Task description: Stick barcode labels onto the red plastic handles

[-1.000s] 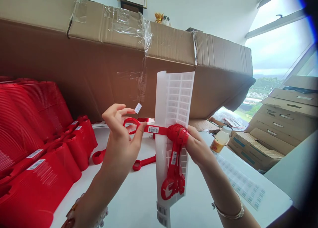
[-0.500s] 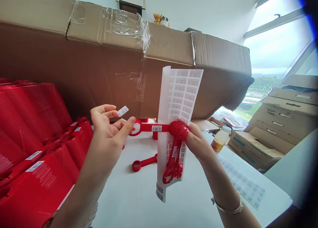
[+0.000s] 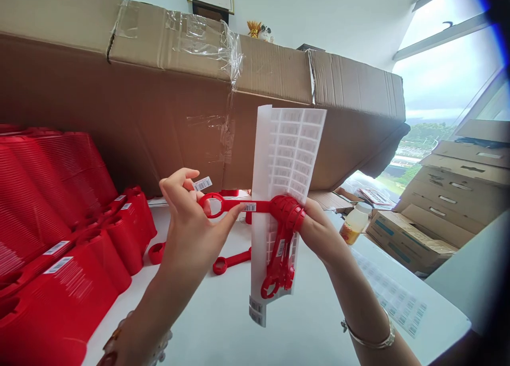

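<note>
My left hand (image 3: pixel 195 222) grips the ringed end of a red plastic piece (image 3: pixel 261 206), its thumb at the barcode label on the bar. A loose barcode sticker (image 3: pixel 202 184) clings to a fingertip of the same hand. My right hand (image 3: pixel 319 228) is closed round the other end of that piece, together with several more red pieces (image 3: pixel 283 238) that hang down, and a white sheet of barcode stickers (image 3: pixel 292 148) standing upright behind them. The fingers of my right hand are partly hidden by the pieces.
Stacked red pieces (image 3: pixel 43 196) fill the left side. One red piece (image 3: pixel 235 261) lies on the white table (image 3: pixel 215 323). A large cardboard box (image 3: pixel 159 111) spans the back. To the right are a jar (image 3: pixel 354 222), a sticker sheet (image 3: pixel 398 297) and cartons (image 3: pixel 410 238).
My left hand has moved right and closed on the red piece's ringed end, thumb now at the label. The loose sticker moved slightly right with it. My right hand has barely moved.
</note>
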### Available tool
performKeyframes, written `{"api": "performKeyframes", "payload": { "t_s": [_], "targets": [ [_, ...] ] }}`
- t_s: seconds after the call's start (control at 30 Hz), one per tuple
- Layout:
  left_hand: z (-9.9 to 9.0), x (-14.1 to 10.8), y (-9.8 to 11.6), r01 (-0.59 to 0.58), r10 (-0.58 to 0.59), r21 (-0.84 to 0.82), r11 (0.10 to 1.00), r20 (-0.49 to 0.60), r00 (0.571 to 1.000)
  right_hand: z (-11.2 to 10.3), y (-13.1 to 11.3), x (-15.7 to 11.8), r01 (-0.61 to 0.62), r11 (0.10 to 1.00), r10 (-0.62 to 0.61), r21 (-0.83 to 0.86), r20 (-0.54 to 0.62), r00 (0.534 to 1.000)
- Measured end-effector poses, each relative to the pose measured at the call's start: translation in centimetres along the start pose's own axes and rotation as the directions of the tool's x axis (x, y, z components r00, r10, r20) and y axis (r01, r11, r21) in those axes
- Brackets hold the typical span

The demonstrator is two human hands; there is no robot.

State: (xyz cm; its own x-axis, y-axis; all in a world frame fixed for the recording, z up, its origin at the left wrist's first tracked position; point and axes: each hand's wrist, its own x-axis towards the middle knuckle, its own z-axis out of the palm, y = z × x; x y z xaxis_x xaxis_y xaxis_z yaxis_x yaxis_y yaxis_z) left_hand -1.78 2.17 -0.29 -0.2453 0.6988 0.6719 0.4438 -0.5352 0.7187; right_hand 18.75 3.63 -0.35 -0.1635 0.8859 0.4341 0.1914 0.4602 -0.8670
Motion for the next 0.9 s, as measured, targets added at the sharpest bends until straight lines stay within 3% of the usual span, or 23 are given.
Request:
{"api": "performKeyframes", "payload": {
  "t_s": [0.1, 0.2, 0.27, 0.53, 0.77, 0.9],
  "targets": [
    [-0.8, 0.7, -0.1, 0.132, -0.122, -0.108, 0.985, 0.087, 0.989, -0.3, 0.2, 0.3, -0.023, 1.0, 0.023, -0.002, -0.017, 1.0],
    [-2.3, 1.5, 0.2, 0.321, -0.288, -0.189, 0.928, 0.185, 0.94, -0.7, 0.5, 0.8, -0.058, 0.998, 0.058, 0.036, 0.004, 0.998],
    [-3.0, 1.7, 0.5, 0.375, -0.333, -0.206, 0.904, 0.215, 0.918, -0.9, 0.7, 1.0, -0.066, 0.995, 0.063, 0.077, 0.038, 0.997],
    [-3.8, 1.5, 0.6, 0.336, -0.255, -0.224, 0.915, 0.325, 0.911, -1.8, 0.4, 1.0, -0.057, 0.998, 0.055, 0.036, 0.056, 0.997],
    [-3.4, 1.5, 0.9, 0.321, -0.275, -0.217, 0.922, 0.215, 0.937, -1.4, 0.2, 0.5, -0.071, 0.997, 0.071, -0.003, 0.088, 0.994],
    [-2.9, 1.7, 0.9, 0.182, -0.169, -0.086, 0.979, 0.14, 0.976, -0.5, 0.0, -0.2, -0.067, 0.994, 0.069, -0.088, 0.014, 0.998]
  ]
}}
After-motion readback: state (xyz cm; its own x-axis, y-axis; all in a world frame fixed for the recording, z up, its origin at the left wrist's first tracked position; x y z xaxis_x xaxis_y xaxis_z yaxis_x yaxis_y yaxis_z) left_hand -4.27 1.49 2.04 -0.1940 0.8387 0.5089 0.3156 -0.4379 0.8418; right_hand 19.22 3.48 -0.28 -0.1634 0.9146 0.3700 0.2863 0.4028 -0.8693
